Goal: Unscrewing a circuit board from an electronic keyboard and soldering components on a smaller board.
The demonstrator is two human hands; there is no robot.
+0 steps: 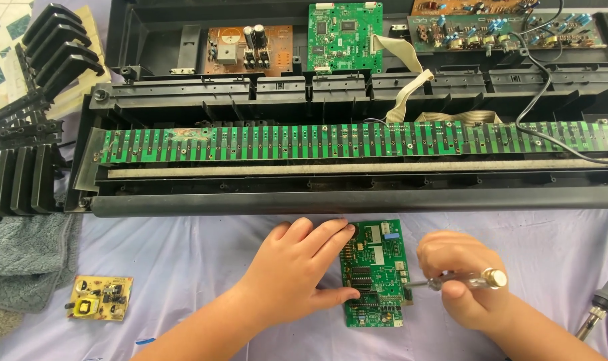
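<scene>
**Screwdriver at the green board**

A green board [376, 273] lies flat on the cloth-covered surface [197, 254], just in front of an opened keyboard [344, 180]. The left hand [297, 267] rests spread on the board's left edge, fingers flat, thumb along its lower side. The right hand [459, 274] is closed around a clear-handled screwdriver [461, 282], its tip touching the board's right edge. A small yellow board [99, 298] lies well apart to the left, near a grey towel [23, 254].

Left hand [297, 264] flat on lilac cloth [183, 261], fingers pinning left edge of green circuit board [375, 271]. Right hand [461, 277] grips clear-handled screwdriver [461, 282] — tip touching board's right edge. Behind — opened keyboard chassis [357, 194] with long green contact strip [357, 140]. Small yellow board [100, 298] well left.
</scene>
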